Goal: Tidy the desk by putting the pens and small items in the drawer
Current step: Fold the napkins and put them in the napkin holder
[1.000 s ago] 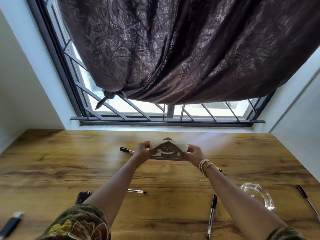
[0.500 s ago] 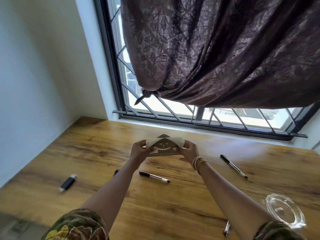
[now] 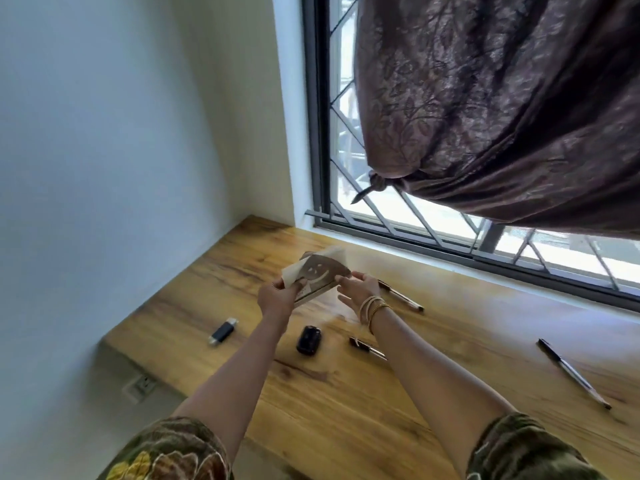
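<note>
A metal napkin holder (image 3: 320,273) with a smiley cut-out and pale napkins in it is lifted above the wooden desk (image 3: 346,403). My left hand (image 3: 277,297) grips its left end and my right hand (image 3: 360,289) pinches its right end. The holder is tilted, with its right end higher. On the desk lie three black pens: one behind my right wrist (image 3: 400,296), one partly hidden under my right forearm (image 3: 367,348), and one far right (image 3: 573,373). A black USB stick (image 3: 223,330) and a small glossy black item (image 3: 309,340) lie near my left forearm.
A white wall stands to the left, with a wall socket (image 3: 140,386) below the desk edge. A barred window (image 3: 415,223) runs along the back of the desk. A knotted brown curtain (image 3: 502,116) hangs above it.
My view has swung left, so the left wall and desk end now show. Both hands have carried the napkin holder leftward and tilted it. The glass dish has left the view.
</note>
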Demonstrator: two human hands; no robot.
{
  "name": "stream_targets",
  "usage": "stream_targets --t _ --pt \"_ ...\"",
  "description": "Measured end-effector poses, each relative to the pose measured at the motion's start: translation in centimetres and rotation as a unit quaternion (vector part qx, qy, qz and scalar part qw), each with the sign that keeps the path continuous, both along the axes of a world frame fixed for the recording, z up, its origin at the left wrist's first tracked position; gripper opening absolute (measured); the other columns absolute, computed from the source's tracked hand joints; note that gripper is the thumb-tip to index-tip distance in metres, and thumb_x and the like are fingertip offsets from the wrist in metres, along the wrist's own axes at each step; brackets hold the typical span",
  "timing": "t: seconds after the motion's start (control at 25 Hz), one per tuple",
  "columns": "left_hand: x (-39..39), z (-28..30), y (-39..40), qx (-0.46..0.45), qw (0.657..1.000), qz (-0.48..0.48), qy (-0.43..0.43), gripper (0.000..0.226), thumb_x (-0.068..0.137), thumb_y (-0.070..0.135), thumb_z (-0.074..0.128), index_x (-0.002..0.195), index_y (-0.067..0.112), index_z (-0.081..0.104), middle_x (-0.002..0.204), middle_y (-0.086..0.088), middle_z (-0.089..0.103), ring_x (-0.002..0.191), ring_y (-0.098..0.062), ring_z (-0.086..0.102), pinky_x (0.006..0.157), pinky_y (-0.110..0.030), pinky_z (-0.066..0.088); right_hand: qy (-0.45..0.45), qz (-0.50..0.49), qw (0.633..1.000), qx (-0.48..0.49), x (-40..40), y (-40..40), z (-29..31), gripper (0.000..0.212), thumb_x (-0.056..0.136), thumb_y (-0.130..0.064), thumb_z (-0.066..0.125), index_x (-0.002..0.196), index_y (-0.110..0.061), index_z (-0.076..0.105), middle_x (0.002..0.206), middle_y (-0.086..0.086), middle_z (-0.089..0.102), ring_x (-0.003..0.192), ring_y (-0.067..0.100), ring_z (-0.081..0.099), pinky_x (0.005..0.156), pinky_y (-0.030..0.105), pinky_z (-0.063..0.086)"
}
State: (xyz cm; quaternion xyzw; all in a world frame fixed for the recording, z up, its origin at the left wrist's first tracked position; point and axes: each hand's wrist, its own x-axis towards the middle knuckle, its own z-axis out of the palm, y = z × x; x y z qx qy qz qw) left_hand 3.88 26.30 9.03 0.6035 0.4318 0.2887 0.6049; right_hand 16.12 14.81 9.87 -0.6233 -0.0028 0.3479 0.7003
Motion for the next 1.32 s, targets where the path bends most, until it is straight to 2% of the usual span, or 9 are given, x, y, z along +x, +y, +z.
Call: stream_targets --t 0.08,0.16,0.28,0.4,0.56,0.68,0.8,1.0,1.32 --pt "-0.7 -0.4 3.7 0.003 0.999 0.035 0.007 0.034 0.07 0.022 0.085 0.099 0.006 0.075 0.086 -0.007 0.074 0.079 -0.022 0.069 0.074 -0.043 0.059 0.029 0.021 0.999 0.014 -1.1 4.3 -0.3 0.036 0.088 0.003 0.06 0.123 0.0 0.052 0.087 0.012 0.06 0.084 0.026 0.06 0.098 0.047 0.05" --pt "-1.1 -0.8 7.6 0.003 0.998 0.059 0.015 0.03 0.072 0.021 0.084 0.097 0.008 0.075 0.085 -0.003 0.073 0.076 -0.017 0.068 0.069 -0.034 0.056 0.029 0.024 0.999 0.002 -1.9 8.9 -0.8 0.017 0.09 0.006 0.054 0.101 -0.004 0.06 0.083 0.01 0.059 0.077 0.023 0.06 0.076 0.035 0.056" --pt "-1.2 -1.1 14.2 0.021 0.996 0.075 0.044 0.028 0.074 0.023 0.082 0.097 0.009 0.075 0.086 -0.003 0.072 0.076 -0.016 0.066 0.067 -0.026 0.049 0.035 0.026 0.999 0.006 -2.3 16.2 -2.0 0.032 0.09 0.013 0.04 0.106 -0.007 0.06 0.076 0.007 0.055 0.071 0.021 0.058 0.057 0.027 0.048" --pt "-1.2 -1.2 20.0 0.036 0.995 0.079 0.059 0.025 0.077 0.017 0.079 0.097 0.005 0.074 0.089 -0.006 0.073 0.079 -0.019 0.067 0.072 -0.028 0.052 0.059 0.051 0.997 0.009 -2.2 22.5 -3.3 0.037 0.088 0.013 0.037 0.106 -0.013 0.056 0.081 0.005 0.056 0.086 0.023 0.061 0.062 0.027 0.05" --pt "-0.6 -1.7 25.6 0.046 0.989 0.119 0.074 0.018 0.077 0.017 0.077 0.09 0.006 0.074 0.084 -0.003 0.074 0.078 -0.021 0.068 0.074 -0.032 0.056 0.091 0.043 0.995 0.002 -1.9 29.4 -4.4 0.032 0.087 0.012 0.043 0.102 -0.013 0.056 0.084 0.005 0.058 0.075 0.019 0.062 0.056 0.025 0.053" --pt "0.4 -2.1 28.1 0.029 0.987 0.141 0.067 0.01 0.079 0.016 0.075 0.084 0.008 0.072 0.079 -0.002 0.071 0.072 -0.019 0.064 0.068 -0.028 0.052 0.083 0.048 0.995 -0.017 -1.8 32.4 -5.3 0.034 0.085 0.011 0.046 0.108 -0.011 0.057 0.091 0.005 0.059 0.086 0.021 0.062 0.061 0.027 0.051" --pt "1.2 -3.0 30.0 0.019 0.982 0.165 0.089 0.013 0.076 0.022 0.077 0.078 0.011 0.07 0.078 -0.004 0.072 0.068 -0.02 0.062 0.073 -0.035 0.056 0.062 0.053 0.996 -0.038 -1.3 34.5 -6.1 0.039 0.083 0.011 0.05 0.118 -0.007 0.055 0.103 0.008 0.058 0.086 0.019 0.062 0.057 0.026 0.049" --pt "2.6 -4.5 31.5 0.021 0.98 0.167 0.101 0.013 0.078 0.024 0.076 0.076 0.015 0.067 0.075 -0.002 0.071 0.068 -0.021 0.063 0.07 -0.033 0.054 0.05 0.057 0.996 -0.047 0.0 36.6 -7.2 0.039 0.083 0.012 0.054 0.117 -0.007 0.057 0.108 0.008 0.06 0.095 0.019 0.062 0.059 0.022 0.05" --pt "4.0 -5.1 31.5 0.044 0.983 0.157 0.088 0.022 0.077 0.023 0.079 0.092 0.008 0.075 0.078 -0.003 0.072 0.07 -0.017 0.065 0.063 -0.024 0.045 0.02 0.071 0.995 -0.062 1.2 37.3 -8.3 0.034 0.084 0.013 0.047 0.109 -0.005 0.061 0.089 0.003 0.064 0.082 0.015 0.066 0.069 0.026 0.055"
